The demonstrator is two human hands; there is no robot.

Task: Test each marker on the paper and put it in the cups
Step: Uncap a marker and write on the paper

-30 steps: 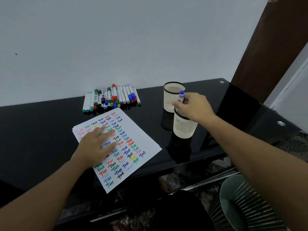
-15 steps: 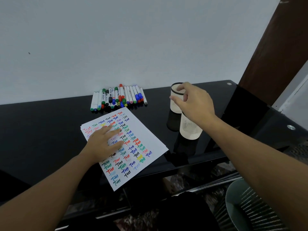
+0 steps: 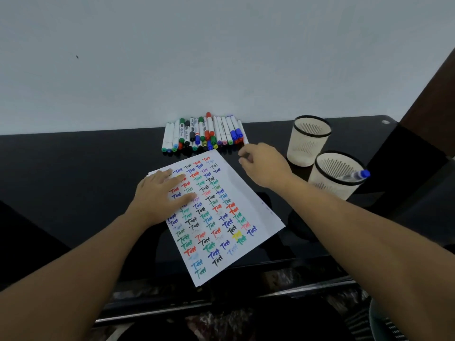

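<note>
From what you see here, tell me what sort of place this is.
Probably a home or office desk set against a wall: a glossy black table, a row of markers, a sheet of test scribbles and two mesh pen cups.

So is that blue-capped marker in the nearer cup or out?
In: the blue-capped marker leans inside the nearer white mesh cup, cap poking over its rim.

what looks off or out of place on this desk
Little stands out. The blue-capped marker leans tilted in the near cup, cap poking over the rim. The paper lies askew on the desk.
</note>
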